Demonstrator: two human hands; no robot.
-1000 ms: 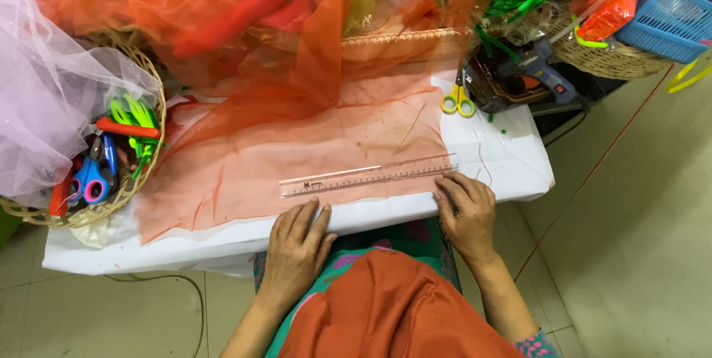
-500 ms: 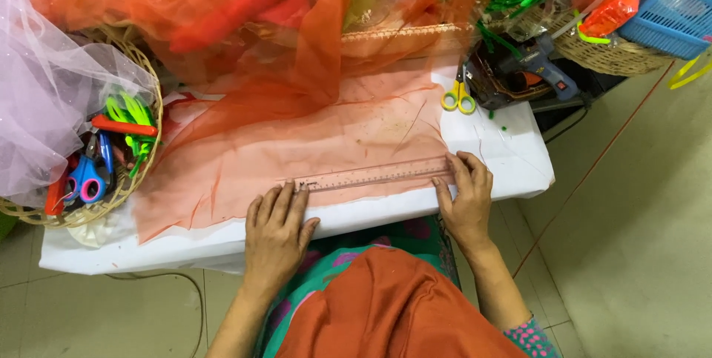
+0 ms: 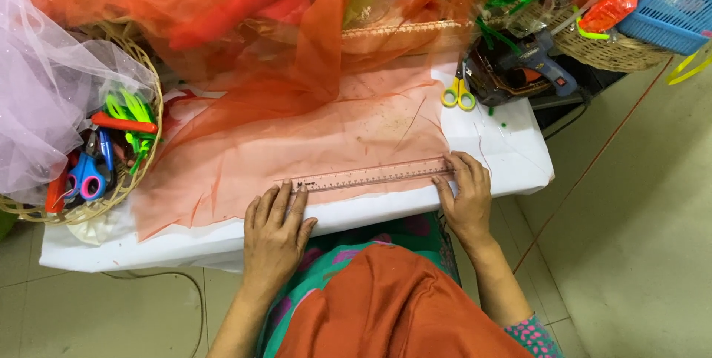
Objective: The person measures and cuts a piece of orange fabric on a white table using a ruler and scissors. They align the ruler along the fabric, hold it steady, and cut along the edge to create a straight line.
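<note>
A sheer orange net fabric (image 3: 319, 136) lies spread over a white-covered table (image 3: 512, 158). A clear plastic ruler (image 3: 371, 177) lies across the fabric near the table's front edge. My left hand (image 3: 276, 233) rests flat at the front edge, its fingertips touching the ruler's left end. My right hand (image 3: 466, 196) presses on the ruler's right end with fingers spread. Neither hand grips anything. A bunched orange cloth (image 3: 393, 306) covers my lap below the table.
A wicker basket (image 3: 111, 180) at the left holds scissors and green pieces, with pale pink net (image 3: 44, 98) beside it. Yellow-handled scissors (image 3: 458, 94) and a glue gun (image 3: 534, 61) lie at the back right. A blue plastic basket (image 3: 667, 10) sits at the far right.
Both hands slid the ruler slightly toward the table's front edge. My left hand moved from below the table edge up onto the ruler's left end.
</note>
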